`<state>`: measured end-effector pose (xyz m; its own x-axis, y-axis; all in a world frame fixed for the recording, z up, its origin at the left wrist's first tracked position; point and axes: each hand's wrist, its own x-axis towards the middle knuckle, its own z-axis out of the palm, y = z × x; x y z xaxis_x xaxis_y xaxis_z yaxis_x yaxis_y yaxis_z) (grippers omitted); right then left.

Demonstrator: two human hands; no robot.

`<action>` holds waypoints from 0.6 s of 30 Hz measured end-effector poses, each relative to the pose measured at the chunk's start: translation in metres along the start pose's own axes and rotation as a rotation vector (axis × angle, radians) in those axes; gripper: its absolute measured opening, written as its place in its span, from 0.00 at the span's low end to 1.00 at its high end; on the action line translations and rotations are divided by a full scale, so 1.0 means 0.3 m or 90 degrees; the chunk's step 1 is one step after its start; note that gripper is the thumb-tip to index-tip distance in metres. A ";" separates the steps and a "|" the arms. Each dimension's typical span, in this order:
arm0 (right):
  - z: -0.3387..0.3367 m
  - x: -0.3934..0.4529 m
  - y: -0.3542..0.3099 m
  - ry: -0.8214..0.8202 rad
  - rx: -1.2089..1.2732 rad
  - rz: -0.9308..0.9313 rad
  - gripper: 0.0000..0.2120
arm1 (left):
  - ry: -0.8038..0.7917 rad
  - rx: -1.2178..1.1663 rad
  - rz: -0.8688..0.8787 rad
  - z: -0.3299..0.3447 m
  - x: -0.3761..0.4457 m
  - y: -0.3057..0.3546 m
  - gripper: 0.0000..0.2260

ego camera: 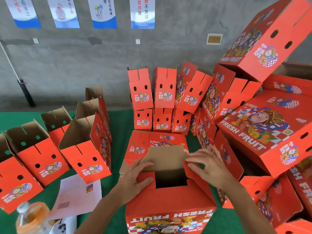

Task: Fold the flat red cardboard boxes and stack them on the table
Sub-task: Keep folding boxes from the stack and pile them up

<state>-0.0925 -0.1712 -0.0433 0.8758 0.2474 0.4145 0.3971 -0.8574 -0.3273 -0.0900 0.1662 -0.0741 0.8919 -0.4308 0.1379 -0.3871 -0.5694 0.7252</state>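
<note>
Centrally, at about 6 o'clock of the view, a red cardboard box (170, 200) is being worked on atop the green-covered table (118, 125). Its top is partly closed: a brown inner flap (164, 158) is folded over the far side, red flaps lie at both sides, and a dark square opening remains in the middle. The left hand (135, 176) is laid on the left red flap, thumb curled over its edge, fingers reaching onto the brown flap. The right hand (208, 164) is pressed on the right flap with fingers spread wide and nearly straight. On the near face, "FRESH FRUIT" is printed in white, seen upside down, above a cartoon figure.

Toward 12 to 3 o'clock, stacked folded boxes (162, 98) are seen, with paired oval holes, a blue-and-white checker emblem and Chinese characters too small to read; "FRESH FRUIT" is legible on a large box (263, 132) at 3 o'clock. At 9 o'clock, open-topped boxes (84, 149) are lined up. A printed paper sheet (77, 195) and a plastic bottle (32, 218) lie at 7 o'clock. Posters (104, 12) with Chinese writing are hung on the grey wall at 12 o'clock.
</note>
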 end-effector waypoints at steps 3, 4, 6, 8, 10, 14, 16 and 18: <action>0.039 -0.025 -0.005 -0.084 0.176 0.094 0.16 | 0.028 0.037 0.009 0.019 0.003 0.005 0.32; 0.061 -0.037 -0.018 -0.098 0.226 0.145 0.21 | 0.041 0.053 0.011 0.024 0.006 0.010 0.38; 0.105 -0.059 -0.033 -0.084 0.282 0.199 0.33 | 0.054 0.057 -0.015 0.028 0.015 0.005 0.48; 0.117 -0.070 -0.042 -0.081 0.293 0.190 0.42 | 0.040 0.062 -0.015 0.029 0.012 0.010 0.48; 0.116 -0.072 -0.029 -0.072 0.300 0.128 0.34 | 0.035 0.062 -0.006 0.025 -0.005 -0.012 0.37; 0.123 -0.107 -0.013 -0.048 0.427 0.119 0.16 | -0.077 -0.074 -0.062 -0.023 -0.020 0.011 0.18; 0.121 -0.112 -0.015 -0.084 0.436 0.129 0.20 | -0.091 -0.070 -0.080 -0.023 0.004 0.018 0.34; 0.121 -0.111 -0.016 -0.131 0.402 0.139 0.20 | -0.046 -0.009 -0.065 0.011 0.016 0.017 0.21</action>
<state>-0.1135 -0.1589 -0.0865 0.9631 0.2331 0.1343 0.2350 -0.4857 -0.8419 -0.0885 0.1588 -0.0719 0.9070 -0.4209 0.0147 -0.2919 -0.6031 0.7424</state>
